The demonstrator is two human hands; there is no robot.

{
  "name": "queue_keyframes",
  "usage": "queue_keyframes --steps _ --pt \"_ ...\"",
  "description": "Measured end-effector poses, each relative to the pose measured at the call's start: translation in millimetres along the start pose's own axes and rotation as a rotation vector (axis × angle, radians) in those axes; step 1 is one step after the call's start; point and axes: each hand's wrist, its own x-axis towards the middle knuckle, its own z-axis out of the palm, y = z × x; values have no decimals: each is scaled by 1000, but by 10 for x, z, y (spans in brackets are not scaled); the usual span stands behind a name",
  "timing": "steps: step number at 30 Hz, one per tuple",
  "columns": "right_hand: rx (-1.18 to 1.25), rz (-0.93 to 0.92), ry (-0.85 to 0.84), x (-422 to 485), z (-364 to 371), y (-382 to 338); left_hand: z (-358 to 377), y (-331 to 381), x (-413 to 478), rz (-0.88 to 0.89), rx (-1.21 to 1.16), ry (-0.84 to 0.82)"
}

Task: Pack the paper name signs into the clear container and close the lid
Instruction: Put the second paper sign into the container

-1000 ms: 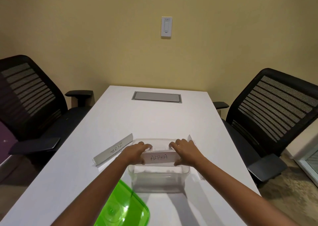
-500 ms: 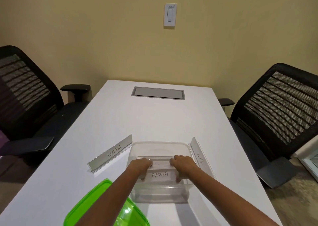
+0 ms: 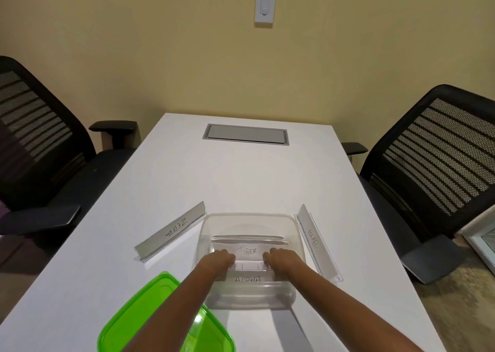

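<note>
Change: a second ago the ALPHA sign (image 3: 247, 278) was held at the rim of the clear container (image 3: 290, 219); now it is seen low inside, against the near wall
Inside: a TIGER sign (image 3: 246, 251) is also seen in the container, just behind ALPHA
Left hand (image 3: 218, 259): curled, fingers pressed down at the left end of the signs; whether anything is pinched cannot be told
Right hand (image 3: 277, 258): curled likewise at the right end; grip cannot be told
Still out: the ZEBRA sign (image 3: 171, 229) is left on the tabletop (image 3: 241, 180) just left of the container, the BETA sign (image 3: 316, 240) just beside its right wall
Lid: the green lid (image 3: 150, 317) is lying near left, partly hidden by the left forearm
Meaning: two signs are judged packed, two are yet to be placed, and the lid is not yet fitted
</note>
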Motion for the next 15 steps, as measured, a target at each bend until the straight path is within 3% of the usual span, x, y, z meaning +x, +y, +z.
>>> queue_keyframes --steps 10,15 --pt "34 -6 -10 -28 -10 42 28 -26 -31 -28 -132 21" --pt "233 -38 158 -302 -139 201 -100 57 -77 -38 -184 89"
